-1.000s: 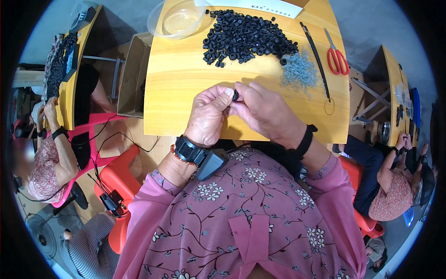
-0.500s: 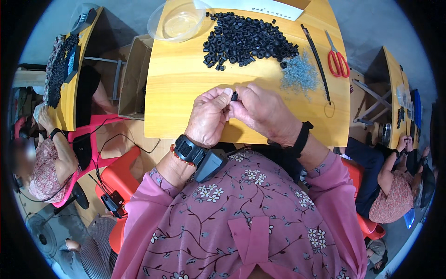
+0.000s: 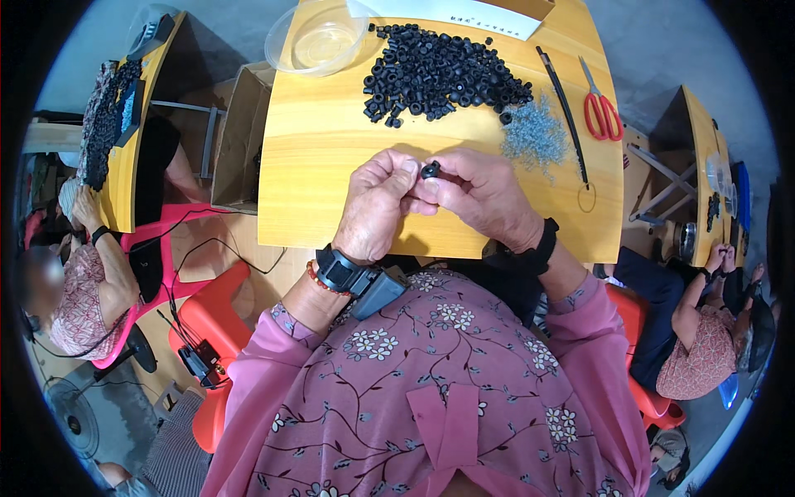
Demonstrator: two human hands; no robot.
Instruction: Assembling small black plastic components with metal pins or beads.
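A small round black rubber-like cap (image 3: pixel 431 170) with a hole in it is pinched between the thumb and forefinger of my right hand (image 3: pixel 487 192). My left hand (image 3: pixel 373 203) is beside it, thumb and forefinger pressed together and fingertips close to the cap. Whatever lies in that left pinch is hidden or too small to name. Both hands are above the near part of the yellow wooden table (image 3: pixel 315 149). Beyond them is a heap of similar black caps (image 3: pixel 439 73), with a pile of tiny pale-blue clear pieces (image 3: pixel 534 132) at its right.
A clear plastic bowl (image 3: pixel 319 41) stands at the far left, next to a white box (image 3: pixel 464 15). On the right lie a thin black rod (image 3: pixel 563 112) with a loop and red-handled scissors (image 3: pixel 602 112). A cardboard box (image 3: pixel 240 141) is left of the table. Other people sit on both sides.
My hands have turned and drawn slightly apart. The black cap now shows more fully, tilted with its hole in view, in my right fingertips.
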